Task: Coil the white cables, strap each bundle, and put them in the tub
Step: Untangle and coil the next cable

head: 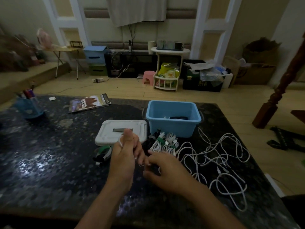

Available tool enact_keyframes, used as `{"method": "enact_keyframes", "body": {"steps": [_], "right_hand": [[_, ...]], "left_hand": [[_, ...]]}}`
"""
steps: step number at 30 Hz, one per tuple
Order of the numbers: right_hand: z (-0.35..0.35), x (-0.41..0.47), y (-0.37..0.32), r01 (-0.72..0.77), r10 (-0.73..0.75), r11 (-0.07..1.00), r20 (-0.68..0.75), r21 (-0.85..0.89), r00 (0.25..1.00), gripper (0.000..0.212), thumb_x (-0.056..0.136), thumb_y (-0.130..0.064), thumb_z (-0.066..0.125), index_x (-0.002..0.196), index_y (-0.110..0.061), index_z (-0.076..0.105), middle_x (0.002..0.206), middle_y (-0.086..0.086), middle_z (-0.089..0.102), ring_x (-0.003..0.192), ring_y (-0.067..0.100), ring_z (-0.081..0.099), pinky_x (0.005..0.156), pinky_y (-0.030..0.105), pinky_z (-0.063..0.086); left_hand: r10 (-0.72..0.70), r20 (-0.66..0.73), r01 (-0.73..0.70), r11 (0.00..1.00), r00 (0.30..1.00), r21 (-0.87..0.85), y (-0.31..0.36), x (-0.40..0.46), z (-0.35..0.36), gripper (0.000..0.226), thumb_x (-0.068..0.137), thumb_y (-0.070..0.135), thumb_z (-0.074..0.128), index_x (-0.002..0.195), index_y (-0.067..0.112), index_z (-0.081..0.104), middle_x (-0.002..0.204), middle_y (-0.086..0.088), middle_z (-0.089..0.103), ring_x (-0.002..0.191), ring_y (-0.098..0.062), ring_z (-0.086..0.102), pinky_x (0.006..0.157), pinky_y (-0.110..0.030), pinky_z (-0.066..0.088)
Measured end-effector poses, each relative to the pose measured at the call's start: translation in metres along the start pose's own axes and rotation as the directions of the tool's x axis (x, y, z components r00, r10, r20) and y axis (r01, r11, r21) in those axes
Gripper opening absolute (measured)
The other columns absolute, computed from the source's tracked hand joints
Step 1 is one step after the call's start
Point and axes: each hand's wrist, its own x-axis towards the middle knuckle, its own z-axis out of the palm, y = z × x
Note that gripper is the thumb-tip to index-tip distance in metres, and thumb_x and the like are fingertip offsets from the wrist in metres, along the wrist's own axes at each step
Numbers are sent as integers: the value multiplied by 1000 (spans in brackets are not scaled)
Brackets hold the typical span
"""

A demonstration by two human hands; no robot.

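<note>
My left hand (125, 154) is raised over the dark table with its thumb up, and a white cable (121, 140) loops round the thumb and fingers. My right hand (165, 171) lies just right of it, fingers curled, pinching what looks like the same cable near the left fingertips. Several coiled white bundles (165, 142) with green and black straps lie in front of the blue tub (173, 123). Loose white cables (219, 159) sprawl to the right. The tub holds a dark item and a bit of white.
The tub's white lid (109, 134) lies flat left of the tub. Green, white and black straps (103, 153) sit by my left wrist. A magazine (89, 103) and a blue pen holder (30, 104) stand at the far left of the table (49, 162).
</note>
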Motion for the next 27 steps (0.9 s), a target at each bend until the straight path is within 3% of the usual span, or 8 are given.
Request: {"method": "enact_keyframes", "body": {"steps": [3, 6, 9, 12, 15, 19, 23, 27], "right_hand": [[-1, 0, 10, 0, 2, 996, 22, -94, 1000, 15, 92, -44, 60, 88, -30, 56, 95, -14, 62, 111, 1, 54, 122, 32, 12], [-7, -2, 18, -57, 58, 996, 13, -63, 998, 13, 93, -43, 59, 88, -32, 56, 80, -15, 55, 83, 4, 55, 101, 31, 45], [-18, -3, 16, -23, 24, 1000, 18, -2, 1000, 14, 96, -45, 55, 94, -33, 61, 85, -13, 59, 81, 3, 55, 79, 34, 51], [-26, -4, 5, 47, -43, 991, -35, 126, 998, 15, 96, -45, 49, 97, -37, 62, 91, -13, 61, 86, 2, 57, 79, 32, 50], [-28, -5, -1, 74, -62, 985, -80, 157, 995, 25, 95, -46, 44, 100, -31, 64, 93, -12, 62, 88, 5, 58, 79, 36, 51], [-35, -6, 8, 49, -35, 993, -133, 103, 990, 10, 96, -42, 55, 96, -36, 63, 87, -17, 60, 83, 1, 57, 77, 35, 51], [-42, -9, 12, 36, -25, 995, -119, 90, 993, 11, 96, -38, 61, 89, -32, 66, 83, -17, 62, 81, 3, 59, 72, 29, 50], [-46, -11, 9, -21, 51, 972, -122, 234, 991, 14, 96, -38, 62, 82, -34, 62, 76, -11, 64, 70, 6, 60, 64, 24, 48]], "left_hand": [[28, -16, -29, 999, 999, -36, 9, 0, -1, 50, 94, 55, 38, 60, 18, 38, 53, -1, 26, 41, -11, 20, 40, -23, 17], [69, -80, -68, 997, 994, 22, 15, 6, -10, 49, 94, 56, 38, 61, 19, 39, 52, 2, 29, 40, -9, 21, 38, -20, 19], [126, -97, -83, 928, 987, 364, 13, 9, -19, 51, 91, 61, 38, 79, 12, 49, 61, -2, 52, 52, -12, 44, 47, -35, 39], [33, 32, -45, 791, 999, 610, 7, 7, -20, 62, 79, 70, 38, 100, 12, 43, 87, -10, 59, 75, -13, 55, 70, -37, 49], [-119, 258, -87, 740, 959, 667, -1, 7, -18, 64, 67, 71, 57, 100, 19, 37, 76, 7, 45, 58, 2, 42, 55, -15, 40], [-248, 408, -206, 575, 879, 792, -14, 10, -26, 72, 62, 47, 90, 99, 27, 33, 84, 9, 46, 65, 3, 42, 56, -18, 39], [-224, 361, -256, 391, 905, 884, -23, 9, -23, 30, 94, 31, 62, 90, 32, 32, 83, 5, 50, 69, -7, 48, 60, -33, 39], [-172, 236, -128, 481, 956, 867, -23, 4, -13, 17, 103, 38, 40, 90, 26, 38, 78, 3, 58, 71, -14, 56, 64, -39, 40]]}}
